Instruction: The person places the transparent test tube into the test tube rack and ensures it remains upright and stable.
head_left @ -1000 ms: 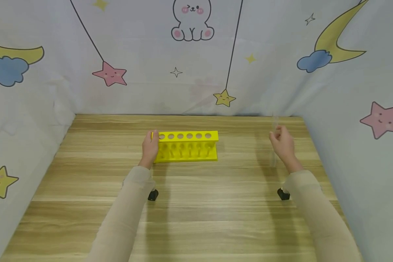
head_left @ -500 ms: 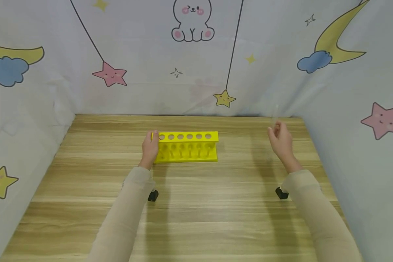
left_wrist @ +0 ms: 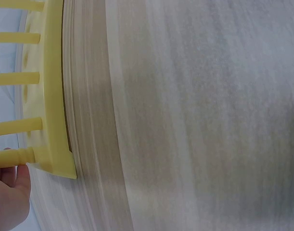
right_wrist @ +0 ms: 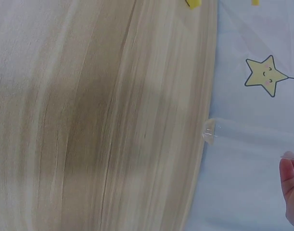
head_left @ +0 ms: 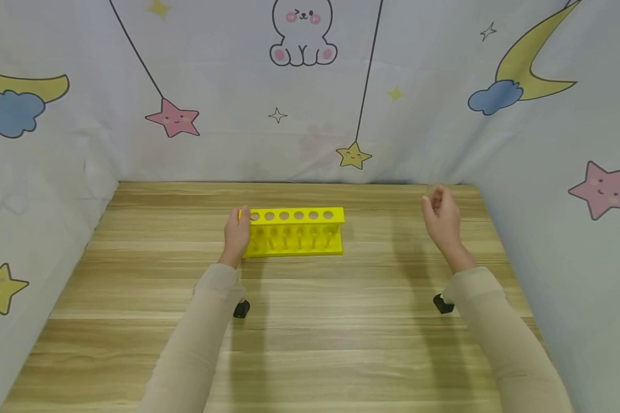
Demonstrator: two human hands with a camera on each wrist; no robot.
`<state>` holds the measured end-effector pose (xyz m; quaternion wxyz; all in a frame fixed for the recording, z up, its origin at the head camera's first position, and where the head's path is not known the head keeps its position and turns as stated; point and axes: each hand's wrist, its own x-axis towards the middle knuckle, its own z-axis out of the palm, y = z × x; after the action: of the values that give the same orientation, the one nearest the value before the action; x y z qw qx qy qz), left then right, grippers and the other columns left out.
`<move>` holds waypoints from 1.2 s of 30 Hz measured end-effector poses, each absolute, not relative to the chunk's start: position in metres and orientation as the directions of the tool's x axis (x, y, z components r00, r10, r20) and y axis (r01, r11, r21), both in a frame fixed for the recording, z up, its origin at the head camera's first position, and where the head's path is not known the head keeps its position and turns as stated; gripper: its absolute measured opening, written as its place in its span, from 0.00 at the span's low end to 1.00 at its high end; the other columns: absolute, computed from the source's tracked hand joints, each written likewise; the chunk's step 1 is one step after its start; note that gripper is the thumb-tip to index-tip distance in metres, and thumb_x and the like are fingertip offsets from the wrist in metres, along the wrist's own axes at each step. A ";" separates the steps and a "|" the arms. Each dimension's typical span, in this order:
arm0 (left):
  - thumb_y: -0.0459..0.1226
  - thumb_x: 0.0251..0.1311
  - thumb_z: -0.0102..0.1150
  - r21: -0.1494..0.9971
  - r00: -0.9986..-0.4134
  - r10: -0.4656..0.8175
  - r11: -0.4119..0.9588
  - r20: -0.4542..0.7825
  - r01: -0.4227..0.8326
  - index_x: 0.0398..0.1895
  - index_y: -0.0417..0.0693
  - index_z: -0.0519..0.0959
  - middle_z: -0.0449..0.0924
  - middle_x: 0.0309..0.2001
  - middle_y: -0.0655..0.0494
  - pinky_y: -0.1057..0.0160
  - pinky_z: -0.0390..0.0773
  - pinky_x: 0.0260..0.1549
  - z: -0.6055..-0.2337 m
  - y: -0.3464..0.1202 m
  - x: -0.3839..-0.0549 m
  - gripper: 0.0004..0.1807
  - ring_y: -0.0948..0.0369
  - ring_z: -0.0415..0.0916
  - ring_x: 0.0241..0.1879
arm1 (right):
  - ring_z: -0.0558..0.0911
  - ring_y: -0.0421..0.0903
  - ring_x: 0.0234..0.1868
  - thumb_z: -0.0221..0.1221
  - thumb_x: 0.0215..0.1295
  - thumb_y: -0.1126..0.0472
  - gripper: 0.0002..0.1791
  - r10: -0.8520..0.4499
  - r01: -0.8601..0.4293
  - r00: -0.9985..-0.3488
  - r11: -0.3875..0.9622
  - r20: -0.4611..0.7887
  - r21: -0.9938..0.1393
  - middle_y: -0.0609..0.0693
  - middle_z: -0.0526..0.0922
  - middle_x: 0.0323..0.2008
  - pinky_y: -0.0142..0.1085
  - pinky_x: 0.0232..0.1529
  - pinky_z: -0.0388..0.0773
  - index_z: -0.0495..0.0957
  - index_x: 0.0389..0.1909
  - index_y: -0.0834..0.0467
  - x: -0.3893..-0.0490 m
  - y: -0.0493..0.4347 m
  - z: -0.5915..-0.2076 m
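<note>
A yellow test tube rack (head_left: 294, 252) stands on the table, with a row of round holes along its top shelf. My left hand (head_left: 236, 236) grips its left end; in the left wrist view the fingers (left_wrist: 11, 192) curl round the end post. To the right, above the table, my right hand (head_left: 443, 221) holds a clear test tube (right_wrist: 252, 134). Its rounded end points toward the tabletop in the right wrist view, while the fingers (right_wrist: 292, 192) are at the view's edge. In the head view the tube is almost invisible.
The wood-grain table (head_left: 310, 332) runs back to a pale cloth (head_left: 227, 149) printed with stars, moons and a bear. Similar cloth hangs at both sides. Small black pieces (head_left: 241, 308) show under both wrists.
My right hand has risen slightly and shifted a little left, turning the tube so that it hardly shows in the head view. The left hand and rack stay put.
</note>
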<state>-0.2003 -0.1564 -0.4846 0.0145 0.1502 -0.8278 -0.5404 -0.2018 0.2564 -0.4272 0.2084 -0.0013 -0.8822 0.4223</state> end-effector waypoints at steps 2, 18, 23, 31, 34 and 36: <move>0.56 0.64 0.29 0.899 -0.955 -0.264 0.374 -0.133 -0.229 0.47 0.43 0.65 0.67 0.45 0.45 0.58 0.61 0.45 -0.485 -0.156 -0.200 0.27 0.53 0.61 0.45 | 0.66 0.27 0.30 0.49 0.62 0.60 0.18 0.187 -0.176 -0.910 0.633 0.369 -0.754 0.56 0.73 0.32 0.17 0.31 0.63 0.65 0.48 0.69 -0.202 0.255 -0.426; 0.54 0.65 0.30 0.902 -0.955 -0.262 0.365 -0.138 -0.231 0.47 0.43 0.64 0.67 0.45 0.45 0.58 0.61 0.45 -0.484 -0.156 -0.199 0.25 0.53 0.61 0.45 | 0.68 0.23 0.31 0.52 0.60 0.63 0.17 0.182 -0.249 -0.880 0.609 0.439 -0.753 0.57 0.74 0.32 0.14 0.31 0.64 0.66 0.45 0.70 -0.202 0.246 -0.417; 0.54 0.65 0.29 0.902 -0.957 -0.259 0.370 -0.132 -0.224 0.46 0.43 0.64 0.67 0.44 0.45 0.59 0.61 0.43 -0.484 -0.156 -0.199 0.25 0.53 0.61 0.44 | 0.68 0.21 0.29 0.53 0.58 0.65 0.14 0.166 -0.291 -0.866 0.602 0.473 -0.744 0.57 0.75 0.31 0.13 0.30 0.64 0.68 0.43 0.69 -0.202 0.241 -0.413; 0.55 0.65 0.28 0.898 -0.956 -0.252 0.369 -0.152 -0.240 0.49 0.44 0.64 0.67 0.49 0.45 0.55 0.62 0.49 -0.483 -0.156 -0.199 0.26 0.52 0.61 0.48 | 0.68 0.21 0.30 0.53 0.59 0.65 0.16 0.138 -0.305 -0.870 0.603 0.473 -0.737 0.61 0.75 0.33 0.12 0.31 0.64 0.67 0.45 0.70 -0.202 0.238 -0.409; 0.54 0.65 0.28 0.895 -0.955 -0.252 0.375 -0.154 -0.243 0.50 0.44 0.63 0.67 0.48 0.44 0.55 0.62 0.48 -0.483 -0.156 -0.200 0.26 0.52 0.61 0.47 | 0.68 0.21 0.31 0.53 0.60 0.63 0.17 0.135 -0.301 -0.873 0.608 0.469 -0.735 0.61 0.75 0.33 0.13 0.32 0.64 0.66 0.46 0.71 -0.202 0.237 -0.408; 0.54 0.65 0.28 0.895 -0.955 -0.251 0.374 -0.155 -0.244 0.50 0.44 0.63 0.67 0.47 0.45 0.55 0.62 0.48 -0.483 -0.156 -0.200 0.26 0.52 0.61 0.47 | 0.68 0.22 0.31 0.53 0.60 0.63 0.18 0.134 -0.299 -0.874 0.610 0.468 -0.734 0.61 0.75 0.34 0.13 0.32 0.64 0.66 0.46 0.71 -0.203 0.237 -0.407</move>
<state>-0.1999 -0.1561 -0.4834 0.0035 0.1492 -0.8287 -0.5394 -0.2026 0.2365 -0.4070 0.2467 0.0478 -0.8626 0.4391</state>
